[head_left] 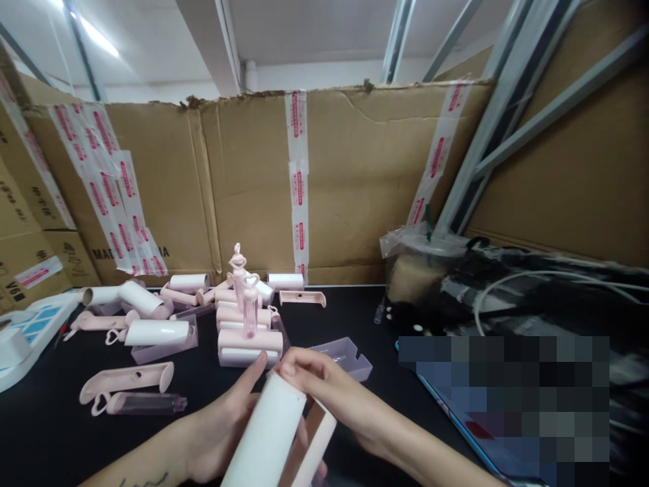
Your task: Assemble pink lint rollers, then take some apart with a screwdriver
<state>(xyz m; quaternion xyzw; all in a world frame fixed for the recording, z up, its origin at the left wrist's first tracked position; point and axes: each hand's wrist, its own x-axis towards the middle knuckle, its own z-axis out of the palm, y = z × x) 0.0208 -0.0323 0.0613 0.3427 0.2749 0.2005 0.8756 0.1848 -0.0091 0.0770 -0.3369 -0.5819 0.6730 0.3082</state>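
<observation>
- Left edge: white-and-blue tray point(38, 338) on the black table point(55, 433), cut off by the view.
- Left, far side: loose group of white rolls point(157, 333), pale pink holders point(109, 322) and clear lilac trays point(165, 350), some rolls tilted against their neighbours.
- Left, nearer: one curved pink piece point(126, 381) lying lengthwise; just on its near side, a clear tube with a heart-shaped loop point(147, 404), also lying flat.
- Left hand point(223, 416): forearm enters from the near left, slanting far and right. Thumb extended, tip pointing far; palm against the left side of the held roll. Hand curled about it, gripping; part of the fingers hidden behind.
- Centre, far: row of pink-and-white rollers point(250, 341), two slim pieces with shaped tops point(250, 314) upright among them.
- Centre, near: held white roll point(263, 433), slanted, far end leaning right, between both hands. Pink frame point(319, 436) along its right side, fingertips showing between the two.
- Right hand point(319, 379): forearm from the near right, slanting far and left. Wrist bent, fingers and thumb closed on the roll's far end.
- Just beyond the right hand: open lilac tray point(349, 358).
- Right, far: lidded cup point(413, 270) in a clear bag.
- Right, near: blue-edged device point(456, 419), mostly pixelated.
</observation>
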